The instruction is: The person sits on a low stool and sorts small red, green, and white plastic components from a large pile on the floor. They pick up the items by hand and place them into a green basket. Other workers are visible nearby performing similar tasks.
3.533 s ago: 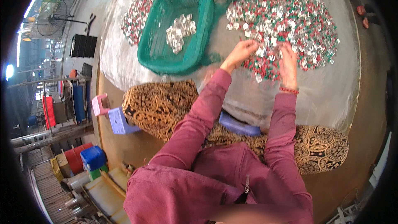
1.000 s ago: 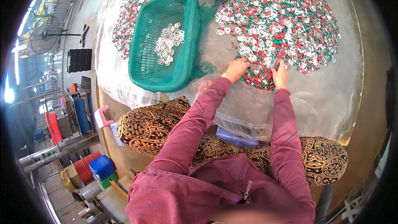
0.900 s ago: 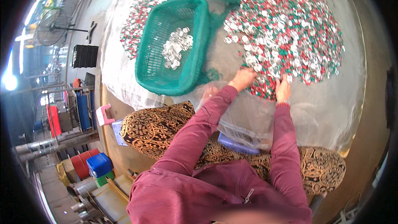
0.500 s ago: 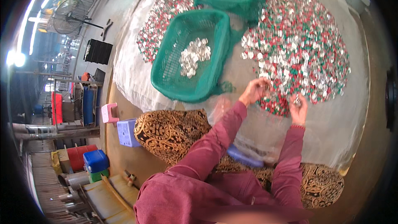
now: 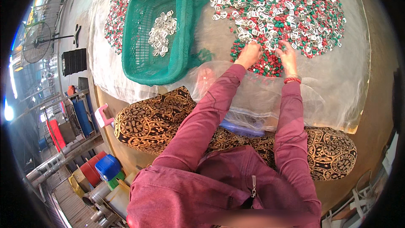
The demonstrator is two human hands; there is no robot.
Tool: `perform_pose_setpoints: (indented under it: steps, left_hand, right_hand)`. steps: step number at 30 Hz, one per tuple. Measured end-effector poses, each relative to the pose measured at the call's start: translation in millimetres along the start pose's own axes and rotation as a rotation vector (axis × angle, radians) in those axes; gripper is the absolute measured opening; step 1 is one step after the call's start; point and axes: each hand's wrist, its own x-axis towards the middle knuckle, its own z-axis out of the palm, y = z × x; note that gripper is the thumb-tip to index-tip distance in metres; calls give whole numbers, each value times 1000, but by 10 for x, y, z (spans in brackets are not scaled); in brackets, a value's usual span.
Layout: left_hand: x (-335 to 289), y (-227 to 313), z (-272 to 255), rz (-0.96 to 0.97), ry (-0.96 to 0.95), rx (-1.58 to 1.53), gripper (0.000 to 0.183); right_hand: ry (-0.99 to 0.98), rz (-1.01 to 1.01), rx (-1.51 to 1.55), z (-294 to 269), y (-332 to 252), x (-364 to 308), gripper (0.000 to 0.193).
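At the far left a standing fan (image 5: 36, 42) faces the room, with a black crate (image 5: 74, 62) on the floor near it. Below these, a red crate (image 5: 55, 134) leans by some pipes, and a blue container (image 5: 107, 166) sits closer in, beneath a pink stool (image 5: 101, 116).

Next comes a pale translucent sheet (image 5: 333, 93), spread wide under everything the person works at. On its left part lies a smaller heap (image 5: 116, 29) of red, green and white bits, partly behind a green basket (image 5: 182, 29). The basket has mesh netting over its rim and holds a cluster of white slotted pieces (image 5: 162, 33); it stands well to the left of both hands.

The left hand (image 5: 249, 54) rests at the near left edge of the large pile (image 5: 295, 12), fingers curled down among the bits; whether they grip a piece cannot be told. Right of it, between the two hands, is a patch of mostly red and green bits (image 5: 268, 64), while more white pieces lie just beyond the fingertips.

The right hand (image 5: 288, 57), a red bracelet (image 5: 292, 80) at its wrist, has thumb and forefinger bent toward each other at the pile's near edge; anything held there is too small to make out. The pile fans out beyond and to the right of it.
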Motion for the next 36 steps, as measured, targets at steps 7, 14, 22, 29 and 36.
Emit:
perform_pose_setpoints:
  steps: [7,14,22,29,36]
  left_hand:
    - [-79,0,-870,-373,-170,-1334,19]
    - [-48,130,-785,-447,-280,-1092,36]
    - [-210,-5,-94,-73,-47,260,26]
    - [-148,28,-677,-482,-101,-1291,22]
    - [60,-51,-1117,-405,-47,-1376,17]
  right_hand:
    - [90,314,-607,162,-319,-278,41]
    - [-147,524,609,70,-411,-250,27]
    - [-161,438,1038,-260,-1011,-238,26]
    - [-32,-47,-320,283,-420,-53,30]
    - [-150,431,614,231,-177,-48,16]
